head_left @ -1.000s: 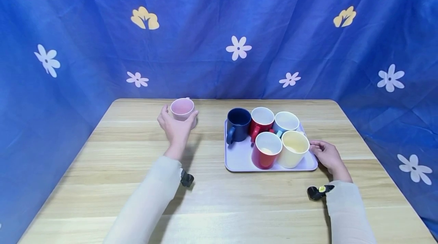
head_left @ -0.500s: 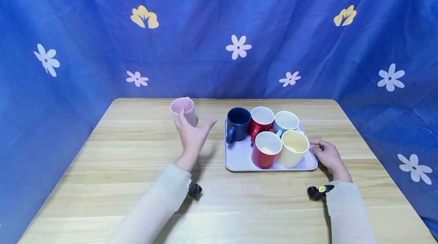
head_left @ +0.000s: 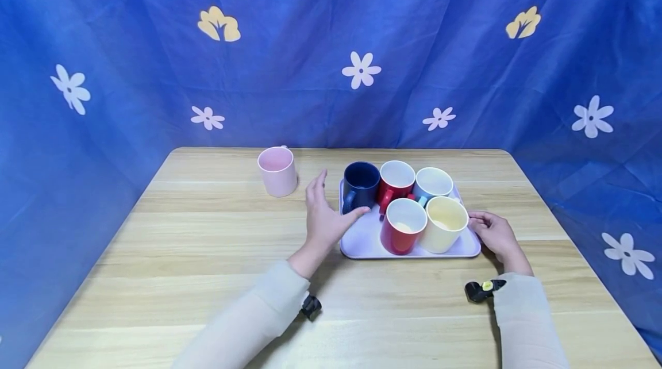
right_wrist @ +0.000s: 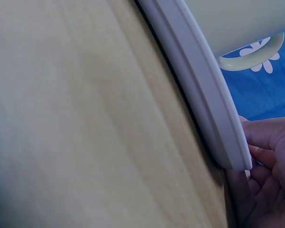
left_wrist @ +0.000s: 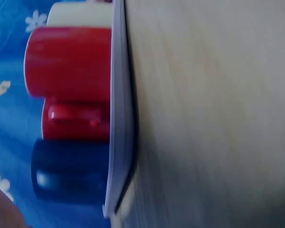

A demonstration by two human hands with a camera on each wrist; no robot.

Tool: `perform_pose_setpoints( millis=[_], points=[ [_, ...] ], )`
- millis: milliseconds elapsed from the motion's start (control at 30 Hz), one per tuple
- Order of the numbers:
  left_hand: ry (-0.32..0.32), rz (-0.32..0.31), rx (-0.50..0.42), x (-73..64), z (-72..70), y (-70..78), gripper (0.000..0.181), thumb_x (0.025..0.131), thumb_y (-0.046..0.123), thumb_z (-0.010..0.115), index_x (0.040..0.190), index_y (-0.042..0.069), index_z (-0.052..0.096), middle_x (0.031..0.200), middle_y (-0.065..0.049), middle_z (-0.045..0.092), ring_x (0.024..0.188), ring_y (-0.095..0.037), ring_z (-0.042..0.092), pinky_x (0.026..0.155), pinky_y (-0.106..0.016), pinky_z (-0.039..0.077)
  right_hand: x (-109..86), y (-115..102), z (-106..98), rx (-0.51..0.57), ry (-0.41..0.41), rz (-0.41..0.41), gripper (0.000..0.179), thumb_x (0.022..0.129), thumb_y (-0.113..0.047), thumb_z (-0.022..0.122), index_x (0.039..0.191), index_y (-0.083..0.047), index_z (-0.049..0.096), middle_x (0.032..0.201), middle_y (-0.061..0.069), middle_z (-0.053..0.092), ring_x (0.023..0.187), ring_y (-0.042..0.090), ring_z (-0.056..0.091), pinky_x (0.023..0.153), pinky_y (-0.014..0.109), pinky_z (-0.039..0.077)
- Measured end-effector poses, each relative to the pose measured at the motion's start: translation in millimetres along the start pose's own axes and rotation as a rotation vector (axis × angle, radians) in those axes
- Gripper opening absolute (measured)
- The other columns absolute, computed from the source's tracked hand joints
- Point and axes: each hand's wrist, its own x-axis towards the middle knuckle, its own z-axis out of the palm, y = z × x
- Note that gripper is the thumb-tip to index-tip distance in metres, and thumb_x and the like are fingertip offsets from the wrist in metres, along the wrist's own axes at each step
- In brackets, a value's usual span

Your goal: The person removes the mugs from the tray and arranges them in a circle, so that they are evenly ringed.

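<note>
My left hand, fingers spread and holding nothing, hovers at the left edge of the lilac tray, close to the navy mug. Its thumb overlaps the tray beside that mug's handle. At the tray's right side my right hand holds the rim; in the right wrist view the thumb lies over the rim with other fingers below it. Also on the tray stand a red mug in front, another red mug behind, a cream mug and a light blue mug, all upright.
A pink mug stands upright on the wooden table, left of the tray and near the back edge. Behind the table hangs a blue curtain with flower prints.
My left hand has let go of the pink mug, leaving it on the table, and has moved right to the navy mug's side of the tray. My right hand stays at the tray's rim.
</note>
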Motion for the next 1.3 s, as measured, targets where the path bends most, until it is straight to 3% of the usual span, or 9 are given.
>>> perform_pose_setpoints(
  millis=[167,367,567,867,1033,1300],
  points=[
    [-0.060,0.082,0.003,-12.9,12.2,6.4,0.111,0.055,0.038,0.092,0.144,0.007,0.035,0.139,-0.014,0.036,0.126,-0.028,0.037,0.100,-0.047,0.039,-0.1,1.3,-0.1,0.006,0.004,-0.001,0.036,0.096,-0.014,0.054,0.123,0.010,0.056,0.110,0.021,0.062,0.086,0.005,0.053,0.072,0.014,0.044],
    [-0.150,0.102,0.017,-25.7,23.3,17.3,0.112,0.056,0.042,0.091,0.146,0.011,0.032,0.139,-0.014,0.035,0.128,-0.029,0.036,0.100,-0.047,0.040,-0.1,2.8,0.0,0.011,0.014,-0.011,0.036,0.096,-0.014,0.054,0.122,0.010,0.056,0.108,0.020,0.062,0.084,0.003,0.052,0.071,0.013,0.044],
    [-0.213,0.140,0.060,-35.3,33.9,23.9,0.110,0.057,0.043,0.091,0.144,0.007,0.035,0.138,-0.011,0.037,0.128,-0.024,0.035,0.103,-0.045,0.035,0.1,2.4,0.2,0.007,0.013,-0.002,0.036,0.096,-0.014,0.054,0.123,0.010,0.056,0.109,0.020,0.062,0.085,0.005,0.053,0.072,0.014,0.044],
    [-0.280,0.098,0.056,-40.8,45.7,29.9,0.109,0.057,0.044,0.090,0.144,0.009,0.035,0.137,-0.009,0.038,0.126,-0.024,0.037,0.101,-0.046,0.038,0.6,1.5,0.9,0.021,0.009,0.007,0.037,0.096,-0.014,0.054,0.124,0.010,0.055,0.109,0.021,0.062,0.086,0.005,0.053,0.071,0.014,0.045],
    [-0.312,0.044,0.044,-41.4,52.6,30.5,0.106,0.059,0.044,0.090,0.144,0.011,0.036,0.135,-0.007,0.041,0.124,-0.022,0.039,0.099,-0.042,0.041,0.6,2.0,0.9,0.030,0.015,-0.012,0.035,0.095,-0.011,0.054,0.122,0.011,0.056,0.107,0.019,0.062,0.083,0.002,0.052,0.070,0.014,0.045],
    [-0.321,-0.034,0.016,-42.5,63.5,27.4,0.098,0.057,0.038,0.092,0.137,0.010,0.043,0.125,-0.007,0.044,0.118,-0.021,0.042,0.096,-0.038,0.043,1.1,2.7,1.1,0.024,0.015,-0.002,0.036,0.096,-0.013,0.055,0.123,0.010,0.056,0.107,0.018,0.062,0.085,0.004,0.053,0.071,0.014,0.045]
  ],
)
